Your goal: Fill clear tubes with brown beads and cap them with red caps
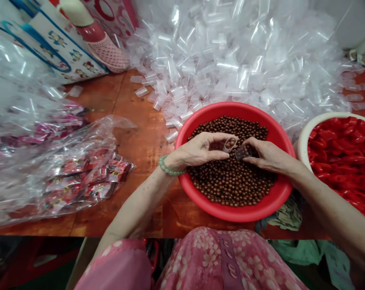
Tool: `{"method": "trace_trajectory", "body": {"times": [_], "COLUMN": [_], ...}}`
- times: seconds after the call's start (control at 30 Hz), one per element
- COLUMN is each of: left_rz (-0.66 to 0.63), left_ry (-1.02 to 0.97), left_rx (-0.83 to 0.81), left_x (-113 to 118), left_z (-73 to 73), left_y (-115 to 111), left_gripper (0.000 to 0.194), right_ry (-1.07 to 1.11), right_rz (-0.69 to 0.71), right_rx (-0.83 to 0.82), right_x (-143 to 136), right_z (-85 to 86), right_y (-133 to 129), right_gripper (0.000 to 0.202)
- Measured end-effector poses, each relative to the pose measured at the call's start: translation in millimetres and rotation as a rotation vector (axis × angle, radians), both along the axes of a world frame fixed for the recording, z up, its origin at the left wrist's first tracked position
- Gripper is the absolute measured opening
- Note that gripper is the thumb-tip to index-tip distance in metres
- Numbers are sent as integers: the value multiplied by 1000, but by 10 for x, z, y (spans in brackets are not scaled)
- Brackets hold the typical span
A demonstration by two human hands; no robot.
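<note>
A red basin (234, 214) holds a mass of small round brown balls (230, 185). Over its left half, my left hand (202, 150), with a green bead bracelet at the wrist, pinches a clear plastic sleeve (230, 144) between thumb and fingers; brown balls show through its open end. Close beside it, my right hand (265, 154) is closed around a second clear sleeve (242, 152), tilted with its mouth toward the left hand. Dark shapes show inside this second sleeve. The two sleeves are near each other above the balls.
Behind the basin rises a large heap of clear plastic sleeves (224, 60). A white tub (303, 141) of red plastic parts (345, 161) stands right. Bagged red packets (91, 173) lie left on the wooden table (134, 104). A pink bottle (94, 34) and printed bag stand back left.
</note>
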State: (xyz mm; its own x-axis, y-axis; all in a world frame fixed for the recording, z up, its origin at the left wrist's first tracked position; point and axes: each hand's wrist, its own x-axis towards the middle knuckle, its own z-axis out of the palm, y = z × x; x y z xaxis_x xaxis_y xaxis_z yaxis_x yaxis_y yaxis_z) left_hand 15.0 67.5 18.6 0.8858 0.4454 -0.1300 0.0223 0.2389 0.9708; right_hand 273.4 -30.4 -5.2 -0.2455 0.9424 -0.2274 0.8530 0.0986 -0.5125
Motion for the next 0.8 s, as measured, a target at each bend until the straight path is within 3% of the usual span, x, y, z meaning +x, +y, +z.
{"method": "trace_trajectory", "body": {"times": [0.2, 0.33, 0.5, 0.63, 0.8], "left_rz": [17, 6, 57, 86, 87], "left_ry": [-53, -115, -108, -111, -97], "left_rx": [-139, -246, -388, -393, -338], "left_x": [-41, -20, -20, -48, -58], "left_z": [-32, -40, 53, 95, 98], "left_y": [-35, -49, -89, -125, -161], "left_gripper": [58, 50, 42, 45, 45], "right_ry": [-384, -495, -541, -418, 56], "right_rz": [103, 124, 141, 100, -26], "right_rx": [142, 123, 159, 231, 300], "right_x": [-14, -54, -37, 39, -37], "right_z": [21, 3, -11, 137, 619], "right_y": [-64, -72, -80, -72, -16], "right_gripper": [19, 31, 31, 35, 35]}}
